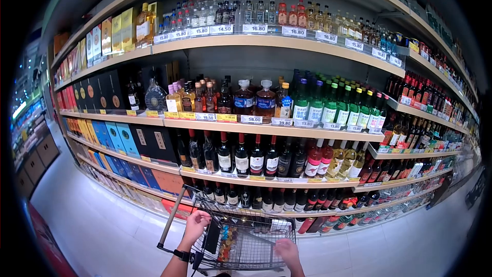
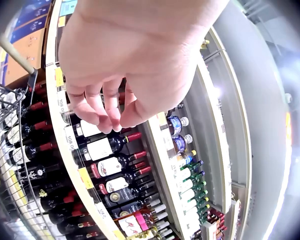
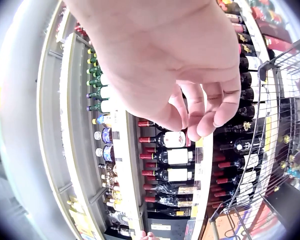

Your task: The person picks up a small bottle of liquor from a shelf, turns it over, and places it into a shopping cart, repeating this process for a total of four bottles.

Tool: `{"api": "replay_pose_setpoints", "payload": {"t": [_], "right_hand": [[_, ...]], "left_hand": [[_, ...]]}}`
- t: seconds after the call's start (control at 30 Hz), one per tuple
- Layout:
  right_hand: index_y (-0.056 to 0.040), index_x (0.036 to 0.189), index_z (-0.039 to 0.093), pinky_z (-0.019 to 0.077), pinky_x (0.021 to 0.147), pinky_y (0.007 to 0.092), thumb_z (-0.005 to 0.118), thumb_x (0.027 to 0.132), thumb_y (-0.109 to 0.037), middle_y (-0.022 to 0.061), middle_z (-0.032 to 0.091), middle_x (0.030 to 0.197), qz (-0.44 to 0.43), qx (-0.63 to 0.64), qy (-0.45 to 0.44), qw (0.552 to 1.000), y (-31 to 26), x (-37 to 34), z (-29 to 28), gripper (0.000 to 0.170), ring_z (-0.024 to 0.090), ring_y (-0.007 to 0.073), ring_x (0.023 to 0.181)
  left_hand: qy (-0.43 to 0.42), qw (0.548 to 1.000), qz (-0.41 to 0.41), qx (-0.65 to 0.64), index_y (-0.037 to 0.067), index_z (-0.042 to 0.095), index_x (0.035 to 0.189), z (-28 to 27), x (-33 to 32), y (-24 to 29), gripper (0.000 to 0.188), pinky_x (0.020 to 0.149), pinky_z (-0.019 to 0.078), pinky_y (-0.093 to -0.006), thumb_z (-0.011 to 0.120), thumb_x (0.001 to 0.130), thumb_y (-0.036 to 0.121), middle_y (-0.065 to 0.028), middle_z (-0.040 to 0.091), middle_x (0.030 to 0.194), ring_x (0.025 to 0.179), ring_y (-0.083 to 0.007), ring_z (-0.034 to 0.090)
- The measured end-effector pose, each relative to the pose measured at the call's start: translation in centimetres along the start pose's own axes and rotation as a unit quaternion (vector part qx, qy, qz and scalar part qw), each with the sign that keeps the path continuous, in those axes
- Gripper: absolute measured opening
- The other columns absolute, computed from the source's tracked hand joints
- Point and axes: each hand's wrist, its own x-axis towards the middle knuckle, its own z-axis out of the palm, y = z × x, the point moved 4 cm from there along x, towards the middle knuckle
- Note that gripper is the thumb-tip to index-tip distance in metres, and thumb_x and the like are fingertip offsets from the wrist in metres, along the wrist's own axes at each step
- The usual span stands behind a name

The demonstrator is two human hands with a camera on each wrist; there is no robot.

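Observation:
My left hand (image 1: 196, 224) is raised over the handle end of a wire shopping cart (image 1: 246, 225), its fingers loosely curled with nothing in them. Over the cart's other end is my right hand (image 1: 287, 250), slightly blurred, its fingers also loosely bent around nothing. Small colourful packages (image 1: 227, 243) lie inside the cart. The left wrist view shows the hand (image 2: 125, 70) in front of red-capped wine bottles (image 2: 102, 149). In the right wrist view, the fingers of the other hand (image 3: 175, 70) overlap a similar row of wine bottles (image 3: 177, 157).
Shelves of liquor rise beyond the cart, with green bottles (image 1: 330, 105), boxed bottles (image 1: 110, 90) and miniatures (image 1: 259, 10) above price tags. The cart's handle (image 1: 171, 215) points left. Pale floor tiles (image 1: 110, 215) extend on both sides, and a cabinet (image 1: 36, 164) stands far left.

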Motion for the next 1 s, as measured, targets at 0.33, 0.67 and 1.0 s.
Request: {"api": "replay_pose_setpoints", "payload": {"t": [0.33, 0.67, 1.0], "right_hand": [[0.0027, 0.099, 0.059, 0.0536, 0.058, 0.0273, 0.059, 0.089, 0.0, 0.0114, 0.067, 0.078, -0.105, 0.094, 0.023, 0.99, -1.9, 3.9, 2.2, 0.01, 0.063, 0.0155, 0.062], [0.0005, 0.112, 0.051, 0.0505, 0.061, 0.0227, 0.061, 0.088, 0.002, 0.0066, 0.065, 0.082, -0.189, 0.105, 0.046, 0.975, -9.1, 8.0, 6.3, 0.026, 0.062, 0.0116, 0.067], [-0.0006, 0.111, 0.051, 0.0489, 0.062, 0.0211, 0.06, 0.089, 0.003, 0.0059, 0.064, 0.084, -0.223, 0.105, 0.014, 0.969, -15.1, 9.9, 11.0, 0.024, 0.06, 0.0091, 0.069]], "left_hand": [[-0.003, 0.998, 0.056, 0.032, 0.001, 0.06, 0.098, -2.7, 2.9, 3.3, 0.019, 0.069, 0.0496, -0.0213, 0.055, 0.084, -0.012, -0.003, 0.064, 0.089, 0.078, -0.0077, 0.061], [-0.042, 0.988, 0.145, 0.019, 0.002, 0.058, 0.104, -5.2, 12.3, 13.0, 0.02, 0.072, 0.0461, -0.0193, 0.058, 0.086, -0.008, 0.0005, 0.059, 0.09, 0.079, -0.0043, 0.055], [0.045, 0.962, 0.267, 0.047, 0.004, 0.057, 0.104, -4.7, 25.9, 27.2, 0.027, 0.068, 0.0468, -0.0232, 0.057, 0.08, -0.009, -0.0021, 0.059, 0.097, 0.079, -0.0103, 0.056]]}}
